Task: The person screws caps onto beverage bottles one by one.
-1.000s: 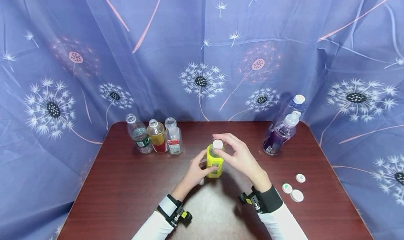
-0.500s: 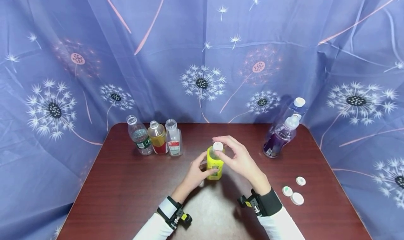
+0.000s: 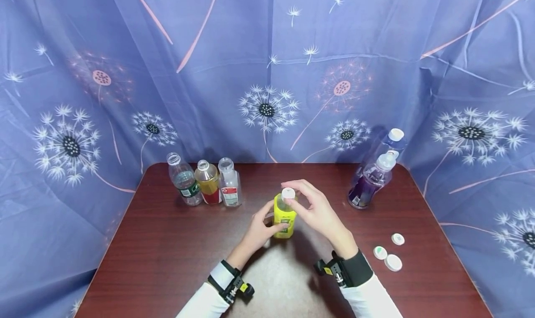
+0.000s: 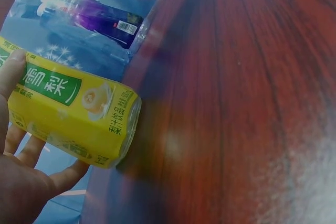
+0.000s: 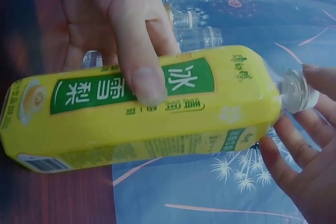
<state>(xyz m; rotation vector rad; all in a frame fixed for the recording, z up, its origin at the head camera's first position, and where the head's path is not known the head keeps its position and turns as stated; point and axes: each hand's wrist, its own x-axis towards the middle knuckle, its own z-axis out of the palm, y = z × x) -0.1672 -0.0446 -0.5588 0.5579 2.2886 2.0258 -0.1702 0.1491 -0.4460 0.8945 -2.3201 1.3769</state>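
Observation:
A yellow-labelled drink bottle [image 3: 285, 213] stands upright near the middle of the table, a white cap [image 3: 288, 193] on its neck. My left hand [image 3: 259, 230] grips its body from the left, thumb across the front label. From the right, my right hand [image 3: 318, 211] pinches the cap between thumb and fingers. In the right wrist view the bottle [image 5: 231, 103] lies across the picture, with the right fingers around the cap and the left thumb on the green panel. The left wrist view shows the lower end of the bottle [image 4: 79, 114]; its cap is out of that picture.
Left of my hands stand three capless bottles: a clear one [image 3: 190, 192], a red-and-yellow one [image 3: 211, 188] and one with a red-and-white label [image 3: 231, 190]. Far right are a purple bottle [image 3: 363, 188] and a bluish bottle behind it, both capped. Three loose caps [image 3: 393, 262] lie nearer.
The head view has shifted very slightly. Both hands keep nearly the same hold on the bottle and its cap.

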